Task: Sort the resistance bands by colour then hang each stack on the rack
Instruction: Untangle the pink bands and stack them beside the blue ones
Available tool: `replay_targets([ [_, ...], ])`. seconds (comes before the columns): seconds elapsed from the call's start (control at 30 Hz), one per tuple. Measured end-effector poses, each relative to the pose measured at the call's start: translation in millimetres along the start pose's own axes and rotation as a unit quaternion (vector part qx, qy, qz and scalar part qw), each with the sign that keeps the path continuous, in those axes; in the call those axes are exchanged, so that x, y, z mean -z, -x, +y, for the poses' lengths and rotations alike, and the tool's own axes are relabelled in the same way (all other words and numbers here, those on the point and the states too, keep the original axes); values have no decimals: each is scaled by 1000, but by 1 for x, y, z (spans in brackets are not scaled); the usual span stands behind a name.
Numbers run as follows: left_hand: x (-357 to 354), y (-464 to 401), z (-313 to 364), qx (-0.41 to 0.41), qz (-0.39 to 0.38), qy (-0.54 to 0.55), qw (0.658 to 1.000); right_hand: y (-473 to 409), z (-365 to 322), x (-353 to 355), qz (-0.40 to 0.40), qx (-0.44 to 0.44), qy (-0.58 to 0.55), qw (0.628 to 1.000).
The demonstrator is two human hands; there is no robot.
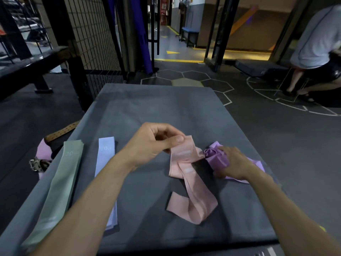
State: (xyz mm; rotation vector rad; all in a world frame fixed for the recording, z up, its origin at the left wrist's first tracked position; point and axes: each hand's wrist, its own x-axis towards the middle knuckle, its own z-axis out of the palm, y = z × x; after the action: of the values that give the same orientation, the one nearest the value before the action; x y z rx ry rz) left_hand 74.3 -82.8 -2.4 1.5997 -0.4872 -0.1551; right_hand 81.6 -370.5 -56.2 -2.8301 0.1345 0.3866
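On the grey mat [166,108], a stack of green bands [60,183] lies flat at the left. A pale lilac-blue stack [106,154] lies beside it, partly under my left forearm. My left hand [153,143] pinches the top end of a pink band [186,174], which trails down in tangled loops toward me. My right hand [234,163] grips a crumpled bunch of purple bands [215,156] just right of the pink one. No rack for the bands is clearly visible.
A brown belt [60,131] and a studded strap [38,164] lie on the floor left of the mat, by a pink item [43,150]. A black wire cage [94,34] stands at the back left. A person in a white shirt [317,43] sits at the far right.
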Motion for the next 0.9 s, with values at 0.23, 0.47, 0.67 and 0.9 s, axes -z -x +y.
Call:
replay_targets([
  [0.23, 1, 5, 26, -16, 11, 114, 993, 33, -47, 45, 84, 146, -174, 970],
  [0.47, 8, 5, 36, -47, 174, 142, 973, 78, -130, 32, -26, 268, -509, 818],
  [0.67, 40, 16, 37, -38, 325, 112, 938, 66, -136, 2, -175, 283, -523, 785],
  [0.9, 66, 33, 35, -72, 389, 102, 913, 49, -130, -22, -227, 236, -438, 837],
])
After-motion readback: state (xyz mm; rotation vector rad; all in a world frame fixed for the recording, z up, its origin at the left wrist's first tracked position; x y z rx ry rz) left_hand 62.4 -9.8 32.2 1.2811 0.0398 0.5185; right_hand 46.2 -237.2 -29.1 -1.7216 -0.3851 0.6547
